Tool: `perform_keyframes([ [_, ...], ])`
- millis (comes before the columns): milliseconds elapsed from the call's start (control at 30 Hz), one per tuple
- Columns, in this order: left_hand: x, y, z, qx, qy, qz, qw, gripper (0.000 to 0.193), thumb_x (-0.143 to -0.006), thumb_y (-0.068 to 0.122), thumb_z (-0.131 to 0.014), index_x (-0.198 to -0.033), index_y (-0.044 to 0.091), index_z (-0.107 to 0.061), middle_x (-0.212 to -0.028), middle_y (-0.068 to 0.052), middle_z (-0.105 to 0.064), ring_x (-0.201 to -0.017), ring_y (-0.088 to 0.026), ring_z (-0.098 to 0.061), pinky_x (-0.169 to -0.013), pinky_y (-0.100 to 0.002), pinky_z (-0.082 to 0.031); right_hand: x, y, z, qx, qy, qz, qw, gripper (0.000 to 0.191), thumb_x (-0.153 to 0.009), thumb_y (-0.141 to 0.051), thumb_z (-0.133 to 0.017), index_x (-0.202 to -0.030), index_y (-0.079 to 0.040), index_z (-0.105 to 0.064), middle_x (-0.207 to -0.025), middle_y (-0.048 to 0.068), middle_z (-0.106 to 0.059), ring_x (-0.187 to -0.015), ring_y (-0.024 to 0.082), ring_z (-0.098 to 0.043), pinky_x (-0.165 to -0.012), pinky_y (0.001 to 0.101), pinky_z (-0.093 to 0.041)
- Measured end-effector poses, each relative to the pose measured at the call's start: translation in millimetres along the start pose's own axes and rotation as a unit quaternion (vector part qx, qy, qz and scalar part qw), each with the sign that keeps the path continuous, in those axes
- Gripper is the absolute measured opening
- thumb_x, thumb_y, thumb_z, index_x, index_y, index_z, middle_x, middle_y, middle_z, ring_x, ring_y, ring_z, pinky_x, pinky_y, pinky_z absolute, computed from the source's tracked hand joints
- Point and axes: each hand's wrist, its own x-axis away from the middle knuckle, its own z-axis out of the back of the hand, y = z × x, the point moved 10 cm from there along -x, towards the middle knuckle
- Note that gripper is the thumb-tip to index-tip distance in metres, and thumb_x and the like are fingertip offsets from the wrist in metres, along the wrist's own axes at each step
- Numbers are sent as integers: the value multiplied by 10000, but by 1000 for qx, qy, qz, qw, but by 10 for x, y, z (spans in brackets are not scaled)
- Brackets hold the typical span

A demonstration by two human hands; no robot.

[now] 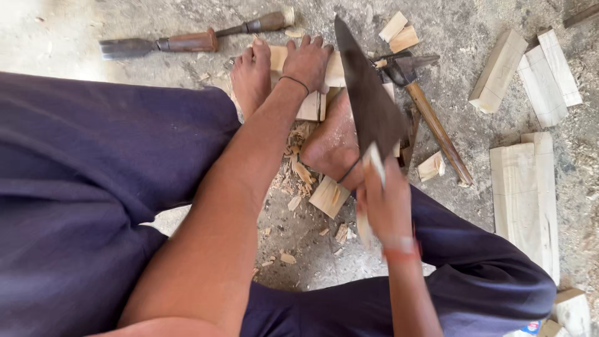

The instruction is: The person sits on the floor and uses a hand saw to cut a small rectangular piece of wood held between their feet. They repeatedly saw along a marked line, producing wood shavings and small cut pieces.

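While the left hand (307,59) presses a wood block (324,68) flat, arm outstretched, the right hand (387,203) grips a raised blade (368,100) just beside it.

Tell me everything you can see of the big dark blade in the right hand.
The blade is broad, flat and dark, of dull metal by its look, wide near the grip and tapering to a sharp point that aims away from the person. Its surface is matt and stained. The right hand grips a pale handle at its wide end and holds it raised and tilted above the wooden block. It hangs over a foot and partly hides the hammer behind it. Whether its edge touches the wood cannot be told.
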Motion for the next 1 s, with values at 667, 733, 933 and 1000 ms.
perform_keyframes([
  [667, 53, 8, -2, 23, -8, 16, 1000, 934, -613, 357, -969, -1421, 150, -549, -1433, -98, -538, -1408, -319, -421, -1093, -609, -368, 879, 505, 368, -31, 37, -160, 986, 202, -1006, -202, -538, -1000, -8, -590, -507, 95, -501, -397, 139, -488, -363, 327, -385],
  [733, -7, 26, -25, 4, -11, 17, 1000, 952, -598, 367, -977, -1413, 141, -541, -1440, -98, -522, -1398, -319, -412, -1082, -624, -354, 1232, 578, 596, -16, 84, -173, 981, 251, -925, -164, -570, -1132, -51, -653, -491, 96, -532, -358, 153, -470, -341, 344, -356],
  [933, -63, 82, 34, -9, -6, 7, 1000, 986, -589, 400, -980, -1421, 128, -525, -1443, -107, -507, -1383, -332, -411, -1055, -632, -361, 224, -245, 177, 55, 19, 30, 998, 171, -1006, -161, -550, -1006, 10, -553, -571, 59, -517, -427, 105, -544, -378, 293, -420],
  [1000, -49, 51, 90, -13, -7, 12, 1000, 991, -588, 422, -979, -1419, 131, -525, -1443, -105, -507, -1384, -330, -412, -1063, -631, -358, -180, -312, 8, -37, 14, -33, 999, 205, -1048, -172, -535, -920, -12, -541, -580, 57, -524, -438, 117, -515, -388, 305, -421],
])
